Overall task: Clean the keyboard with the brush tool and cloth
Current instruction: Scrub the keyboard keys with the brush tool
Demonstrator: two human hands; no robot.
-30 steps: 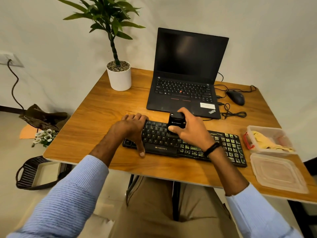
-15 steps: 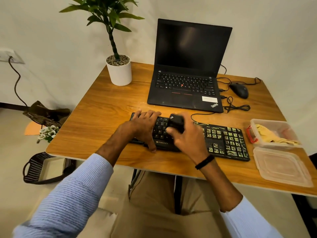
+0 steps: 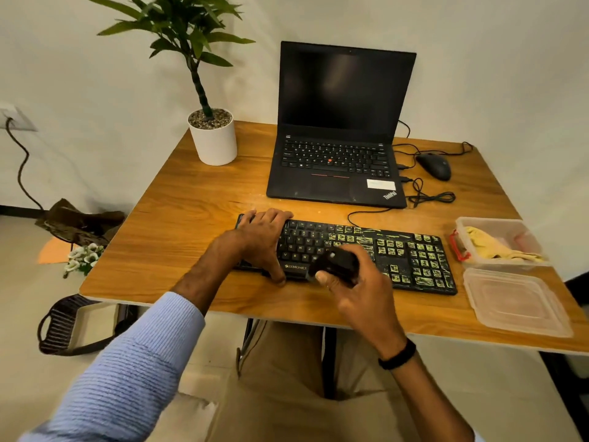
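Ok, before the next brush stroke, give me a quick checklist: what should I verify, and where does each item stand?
1. Brush gripped: the right hand holds the brush over the keyboard's front middle. Ok.
2. Keyboard steadied: the left hand rests on its left end, thumb at the front edge. Ok.
3. Bristles on the keys: hidden under the brush body and the hand. Cannot tell.
4. Keyboard clean: yellow-green grime covers the right half. Not ok.
5. Cloth ready: the cloth lies in the open box on the right. Ok.
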